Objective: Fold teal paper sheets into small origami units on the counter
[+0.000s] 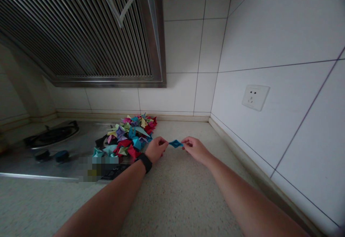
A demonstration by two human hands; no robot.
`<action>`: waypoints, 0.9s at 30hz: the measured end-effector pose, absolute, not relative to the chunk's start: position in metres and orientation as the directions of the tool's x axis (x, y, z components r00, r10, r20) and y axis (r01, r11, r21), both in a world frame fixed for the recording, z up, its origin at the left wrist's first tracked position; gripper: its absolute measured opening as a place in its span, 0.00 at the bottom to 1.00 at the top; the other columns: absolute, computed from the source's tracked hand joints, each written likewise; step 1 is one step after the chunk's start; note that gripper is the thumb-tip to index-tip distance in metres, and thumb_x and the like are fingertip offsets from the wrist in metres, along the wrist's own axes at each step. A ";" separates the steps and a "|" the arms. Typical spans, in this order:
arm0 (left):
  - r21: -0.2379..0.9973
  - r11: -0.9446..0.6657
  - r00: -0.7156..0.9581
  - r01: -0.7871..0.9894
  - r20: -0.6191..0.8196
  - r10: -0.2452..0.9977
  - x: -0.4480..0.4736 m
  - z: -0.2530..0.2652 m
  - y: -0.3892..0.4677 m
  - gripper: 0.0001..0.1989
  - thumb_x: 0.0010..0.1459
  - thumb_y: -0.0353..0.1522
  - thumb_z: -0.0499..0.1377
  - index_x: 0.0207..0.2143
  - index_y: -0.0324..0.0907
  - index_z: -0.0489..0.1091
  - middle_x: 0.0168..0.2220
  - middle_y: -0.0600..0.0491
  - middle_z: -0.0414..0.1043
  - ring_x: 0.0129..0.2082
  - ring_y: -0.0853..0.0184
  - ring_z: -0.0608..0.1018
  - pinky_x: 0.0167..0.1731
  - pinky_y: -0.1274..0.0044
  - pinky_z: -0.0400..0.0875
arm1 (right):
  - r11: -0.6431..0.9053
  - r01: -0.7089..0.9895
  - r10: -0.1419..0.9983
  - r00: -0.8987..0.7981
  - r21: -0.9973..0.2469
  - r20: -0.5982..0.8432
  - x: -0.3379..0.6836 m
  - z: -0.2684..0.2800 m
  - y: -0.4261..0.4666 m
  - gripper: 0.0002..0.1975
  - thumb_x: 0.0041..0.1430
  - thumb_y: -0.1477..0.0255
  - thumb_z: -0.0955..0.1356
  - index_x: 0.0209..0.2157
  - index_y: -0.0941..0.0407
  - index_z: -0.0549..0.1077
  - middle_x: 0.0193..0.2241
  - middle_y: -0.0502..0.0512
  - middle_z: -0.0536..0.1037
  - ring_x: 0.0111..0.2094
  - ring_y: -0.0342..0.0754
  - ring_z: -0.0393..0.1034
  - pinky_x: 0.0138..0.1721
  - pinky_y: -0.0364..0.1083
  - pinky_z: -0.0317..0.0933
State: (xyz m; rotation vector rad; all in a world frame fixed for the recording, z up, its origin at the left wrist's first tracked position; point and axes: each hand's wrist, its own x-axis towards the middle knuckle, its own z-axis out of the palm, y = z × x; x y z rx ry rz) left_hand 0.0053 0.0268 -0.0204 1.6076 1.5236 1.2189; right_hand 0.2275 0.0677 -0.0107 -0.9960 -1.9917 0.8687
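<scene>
A small blue origami crane [176, 143], its body showing as a diamond, is stretched between my two hands above the counter. My left hand [156, 148], with a black band on its wrist, pinches one pointed end. The opposite end is between the thumb and fingers of my right hand [196, 148]. Just left of my left hand lies a heap of folded paper cranes [132, 134] in red, blue, purple, yellow, pink and pale green. That heap spreads over the right part of the stove and onto the counter, and my left wrist hides some of it.
The steel gas stove [83, 140] at left has a burner grate [52, 134] and two knobs [61, 156]. A range hood [107, 39] hangs above it. The speckled counter [183, 194] meets tiled walls behind and at right, where a socket [255, 97] is set.
</scene>
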 end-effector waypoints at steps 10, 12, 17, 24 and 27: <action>0.920 -0.120 -0.113 0.372 0.173 0.979 0.007 -0.013 0.023 0.14 0.53 0.41 0.56 0.30 0.38 0.66 0.22 0.55 0.64 0.18 0.74 0.67 0.14 0.83 0.61 | 0.466 0.376 0.858 -0.412 -0.801 0.306 0.229 -0.015 0.072 0.08 0.57 0.72 0.63 0.39 0.57 0.71 0.32 0.55 0.77 0.33 0.44 0.72 0.32 0.41 0.60; 0.924 -0.121 -0.112 0.363 0.172 0.979 0.007 -0.014 0.024 0.14 0.54 0.41 0.56 0.30 0.38 0.65 0.22 0.55 0.64 0.18 0.74 0.66 0.14 0.83 0.61 | 0.467 0.381 0.860 -0.406 -0.798 0.309 0.228 -0.015 0.073 0.08 0.57 0.72 0.63 0.38 0.57 0.71 0.32 0.55 0.77 0.33 0.44 0.72 0.32 0.41 0.60; 0.918 -0.135 -0.105 0.372 0.186 0.977 0.006 -0.019 0.026 0.13 0.54 0.41 0.56 0.30 0.38 0.66 0.23 0.55 0.65 0.18 0.74 0.66 0.14 0.83 0.60 | 0.476 0.372 0.856 -0.406 -0.797 0.321 0.228 -0.012 0.070 0.09 0.57 0.70 0.63 0.37 0.57 0.71 0.32 0.55 0.77 0.32 0.44 0.72 0.32 0.42 0.61; 0.895 -0.190 -0.088 0.402 0.245 0.966 0.006 -0.020 0.026 0.14 0.55 0.42 0.56 0.31 0.39 0.65 0.21 0.55 0.65 0.17 0.74 0.66 0.14 0.84 0.59 | 0.536 0.358 0.826 -0.409 -0.765 0.388 0.228 -0.005 0.065 0.10 0.57 0.66 0.65 0.35 0.57 0.73 0.32 0.55 0.77 0.33 0.45 0.72 0.36 0.44 0.62; 0.884 -0.219 -0.070 0.412 0.270 0.960 0.006 -0.019 0.025 0.15 0.55 0.43 0.56 0.31 0.39 0.64 0.21 0.56 0.65 0.17 0.74 0.66 0.15 0.84 0.59 | 0.555 0.363 0.817 -0.406 -0.748 0.409 0.228 -0.006 0.065 0.10 0.56 0.65 0.66 0.35 0.58 0.73 0.32 0.55 0.77 0.33 0.45 0.72 0.35 0.43 0.62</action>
